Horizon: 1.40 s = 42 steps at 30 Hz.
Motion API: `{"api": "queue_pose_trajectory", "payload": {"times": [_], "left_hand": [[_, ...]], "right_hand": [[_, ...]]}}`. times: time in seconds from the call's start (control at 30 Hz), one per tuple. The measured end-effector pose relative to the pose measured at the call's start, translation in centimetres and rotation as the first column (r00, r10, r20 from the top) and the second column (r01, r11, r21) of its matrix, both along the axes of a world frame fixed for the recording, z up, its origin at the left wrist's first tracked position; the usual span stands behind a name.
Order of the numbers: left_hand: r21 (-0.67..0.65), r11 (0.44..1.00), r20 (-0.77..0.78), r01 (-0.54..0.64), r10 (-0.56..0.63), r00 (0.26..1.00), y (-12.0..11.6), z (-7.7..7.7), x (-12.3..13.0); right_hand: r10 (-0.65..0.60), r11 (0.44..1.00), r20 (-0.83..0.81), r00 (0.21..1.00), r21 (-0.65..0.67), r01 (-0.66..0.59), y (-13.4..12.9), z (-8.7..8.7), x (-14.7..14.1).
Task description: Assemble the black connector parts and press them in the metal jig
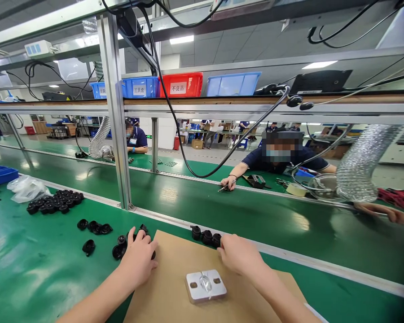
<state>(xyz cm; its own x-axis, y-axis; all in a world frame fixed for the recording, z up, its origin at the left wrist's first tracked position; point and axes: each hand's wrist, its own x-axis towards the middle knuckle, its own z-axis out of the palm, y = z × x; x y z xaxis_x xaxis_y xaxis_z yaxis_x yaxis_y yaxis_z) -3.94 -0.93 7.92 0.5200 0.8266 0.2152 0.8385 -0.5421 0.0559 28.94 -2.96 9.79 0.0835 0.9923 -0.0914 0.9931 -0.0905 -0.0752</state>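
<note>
My left hand [138,258] reaches over a small group of black round plastic parts [119,251], at the left edge of a brown cardboard sheet [168,287]. Its fingers are spread and curved, touching or just above the parts, some of which it hides. My right hand [241,255] is closed, its fingertips on the end part of a short row of black round plastic parts [206,237] along the cardboard's far edge. Between my hands, a silver metal block [206,285] with a clear round centre and two dark slots lies on the cardboard.
More black parts [55,202] lie on the green table at left, near a clear plastic bag [28,188] and a blue tray [2,175]. A metal post [113,112] rises by the conveyor [175,197]. Opposite, a co-worker's hand [228,181] holds a tool. A black cable [188,166] hangs ahead.
</note>
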Motion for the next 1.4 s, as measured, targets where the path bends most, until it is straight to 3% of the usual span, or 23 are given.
{"api": "queue_pose_trajectory", "payload": {"times": [0.17, 0.3, 0.43, 0.5, 0.53, 0.57, 0.63, 0.7, 0.8, 0.93, 1.07, 1.17, 1.27, 1.33, 1.4], "left_hand": [[0.007, 0.999, 0.091, 0.052, -0.053, 0.994, -0.2, -0.1, 0.6], [-0.007, 0.985, 0.281, 0.174, -0.165, 0.945, -0.7, -0.3, 1.3], [-0.003, 0.97, 0.486, 0.242, -0.21, 0.849, -1.3, -0.8, 1.9], [0.018, 0.964, 0.532, 0.264, -0.232, 0.814, -1.5, -1.0, 2.1], [0.034, 0.957, 0.542, 0.288, -0.26, 0.799, -1.5, -1.1, 2.2], [0.056, 0.946, 0.544, 0.319, -0.297, 0.784, -1.6, -1.1, 2.3], [0.094, 0.92, 0.534, 0.38, -0.369, 0.761, -1.7, -1.0, 2.5], [0.103, 0.903, 0.509, 0.417, -0.408, 0.758, -1.9, -0.8, 2.7], [0.057, 0.875, 0.477, 0.48, -0.446, 0.757, -2.2, -0.8, 3.0], [0.019, 0.84, 0.487, 0.542, -0.481, 0.729, -2.5, -1.3, 3.6], [-0.027, 0.834, 0.506, 0.551, -0.464, 0.727, -2.8, -1.4, 4.0], [-0.021, 0.859, 0.507, 0.511, -0.431, 0.747, -2.3, -1.0, 3.5], [0.003, 0.921, 0.49, 0.39, -0.341, 0.803, -0.6, 0.1, 1.9], [-0.005, 0.965, 0.446, 0.26, -0.231, 0.865, 0.9, 1.0, 0.2], [-0.034, 0.999, 0.343, 0.038, -0.024, 0.939, 2.4, 1.9, -1.9]], "right_hand": [[0.042, 0.996, -0.037, 0.998, -0.081, -0.044, -0.9, -1.0, 0.4], [0.054, 0.995, -0.058, 0.997, -0.079, -0.059, -2.1, -1.1, 0.4], [0.069, 0.998, -0.079, 0.994, -0.002, -0.07, -3.0, -0.6, -1.7], [0.142, 0.988, -0.194, 0.971, 0.093, -0.126, -3.0, -0.6, -3.5], [0.206, 0.975, -0.318, 0.925, 0.146, -0.167, -2.9, -0.7, -4.3], [0.278, 0.959, -0.491, 0.825, 0.197, -0.206, -2.8, -1.0, -5.1], [0.368, 0.928, -0.77, 0.522, 0.268, -0.26, -2.4, -2.0, -6.2], [0.363, 0.916, -0.893, 0.264, 0.29, -0.277, -1.9, -3.3, -6.4], [0.31, 0.922, -0.949, 0.05, 0.288, -0.258, -1.1, -5.4, -5.9], [0.23, 0.923, -0.973, -0.033, 0.229, -0.309, -0.5, -7.2, -5.1], [0.171, 0.893, -0.981, -0.089, 0.193, -0.407, -0.5, -7.6, -4.5], [0.157, 0.883, -0.985, -0.068, 0.171, -0.438, -0.5, -7.3, -4.3], [0.058, 0.916, -0.994, -0.095, 0.091, -0.391, -0.5, -6.9, -4.2], [-0.063, 0.943, -0.972, -0.227, 0.016, -0.331, -0.2, -6.7, -4.2], [-0.125, 0.963, -0.924, -0.362, -0.025, -0.269, 0.1, -6.8, -4.2]]}}
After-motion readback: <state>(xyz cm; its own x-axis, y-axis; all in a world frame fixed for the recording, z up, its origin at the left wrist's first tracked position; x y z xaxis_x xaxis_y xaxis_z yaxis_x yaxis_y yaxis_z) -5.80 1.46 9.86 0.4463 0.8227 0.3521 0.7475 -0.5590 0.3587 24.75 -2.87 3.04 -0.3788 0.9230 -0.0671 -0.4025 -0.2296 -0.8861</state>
